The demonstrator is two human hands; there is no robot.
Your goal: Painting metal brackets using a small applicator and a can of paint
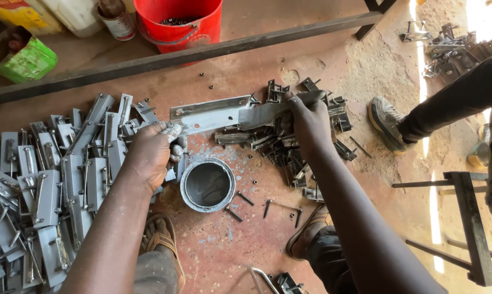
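Hands, left hand (154, 153) and right hand (308, 122), grip one grey bracket (216, 113) above an open tin (207, 185), bracket piles (44, 190) flanking.

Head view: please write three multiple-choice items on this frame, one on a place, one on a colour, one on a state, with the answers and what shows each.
1. Where does the round tin stand?
A. on the floor between the two forearms
B. inside the bucket
C. on top of the grey bracket pile

2. What colour is the bucket at the top of the view?
A. blue
B. red
C. white

3. How is the flat metal bracket held?
A. lying loose on the floor
B. by the right hand alone
C. by both hands, one at each end

Answers:
1 A, the tin sits on the reddish floor below the hands.
2 B, its wall is plainly red.
3 C, the left hand grips the near-left end while the right hand works a dark brush-like piece against the other end.
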